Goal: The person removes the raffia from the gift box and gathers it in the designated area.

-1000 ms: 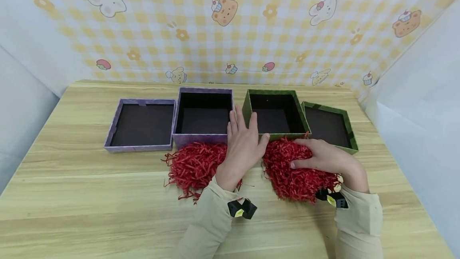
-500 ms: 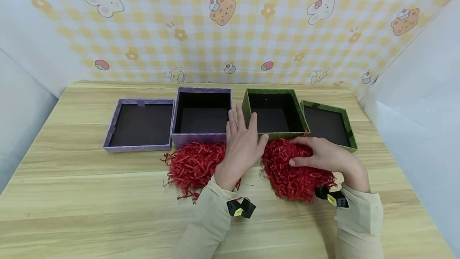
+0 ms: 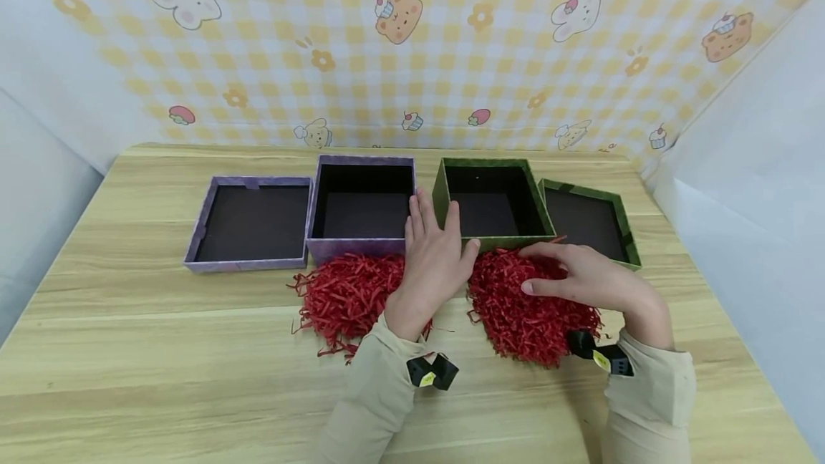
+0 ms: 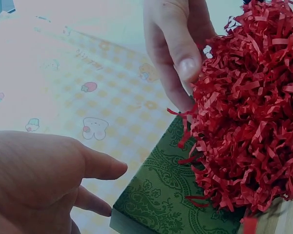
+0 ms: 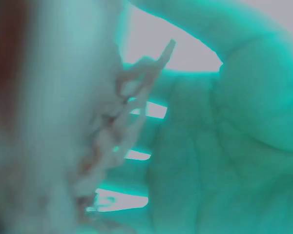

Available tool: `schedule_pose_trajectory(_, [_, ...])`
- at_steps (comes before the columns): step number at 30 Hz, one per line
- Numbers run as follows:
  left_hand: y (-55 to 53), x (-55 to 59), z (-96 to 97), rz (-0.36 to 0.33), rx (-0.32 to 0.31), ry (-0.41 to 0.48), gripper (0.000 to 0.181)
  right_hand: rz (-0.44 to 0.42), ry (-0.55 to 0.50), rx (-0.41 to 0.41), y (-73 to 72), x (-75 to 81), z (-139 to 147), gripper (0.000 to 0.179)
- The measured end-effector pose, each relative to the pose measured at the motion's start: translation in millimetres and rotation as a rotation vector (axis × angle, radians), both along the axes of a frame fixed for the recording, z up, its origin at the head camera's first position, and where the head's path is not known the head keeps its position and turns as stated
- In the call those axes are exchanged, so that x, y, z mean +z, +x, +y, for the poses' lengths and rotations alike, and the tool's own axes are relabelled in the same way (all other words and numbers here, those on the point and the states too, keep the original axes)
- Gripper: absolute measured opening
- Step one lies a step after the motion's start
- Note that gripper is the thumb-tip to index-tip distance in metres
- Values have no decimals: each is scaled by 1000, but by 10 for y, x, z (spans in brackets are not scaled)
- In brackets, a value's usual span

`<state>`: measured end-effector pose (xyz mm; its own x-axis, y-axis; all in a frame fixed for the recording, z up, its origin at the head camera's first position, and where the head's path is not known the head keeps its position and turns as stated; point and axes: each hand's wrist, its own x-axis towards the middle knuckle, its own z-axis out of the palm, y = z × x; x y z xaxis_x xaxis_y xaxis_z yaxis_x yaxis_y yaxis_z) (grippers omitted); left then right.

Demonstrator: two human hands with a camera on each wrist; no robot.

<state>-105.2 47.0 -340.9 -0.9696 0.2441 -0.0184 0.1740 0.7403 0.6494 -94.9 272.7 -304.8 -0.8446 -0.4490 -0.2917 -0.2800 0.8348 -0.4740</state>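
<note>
My left hand (image 3: pixel 430 263) lies with fingers extended between the purple box (image 3: pixel 354 248) and the green box (image 3: pixel 509 242). In the left wrist view its fingertips reach the green box's patterned wall (image 4: pixel 156 200). Over the right heap of red shredded paper (image 3: pixel 515 321) is my right hand (image 3: pixel 589 279), thumb and fingers spread apart at the heap's side. The right wrist view is washed out; the palm (image 5: pixel 244 122) shows with gaps between the fingers, beside blurred strips. A second heap of red shredded paper (image 3: pixel 351 299) sits before the purple box, partly behind my left forearm.
Left of the purple box lies its shallow purple lid (image 3: pixel 245 266), dark inside facing up. A green lid (image 3: pixel 630 235) lies at an angle right of the green box. Behind the wooden table (image 3: pixel 161 378) hangs a yellow checked cloth (image 3: pixel 271 41).
My right hand and wrist have shifted slightly right, and the heap's edge by that wrist has moved a little. My left hand stays in place.
</note>
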Motion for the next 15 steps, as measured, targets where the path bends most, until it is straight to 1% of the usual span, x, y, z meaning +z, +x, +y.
schedule_pose_trajectory(7, [2, -5, -5, -7, -4, 9, 64, 30, -38, -23, 27, 40, 39, 50])
schedule_pose_trajectory(15, [-1, -11, 2, -8, -1, 5, 65, 34, -57, -14, 38, 59, 58, 51])
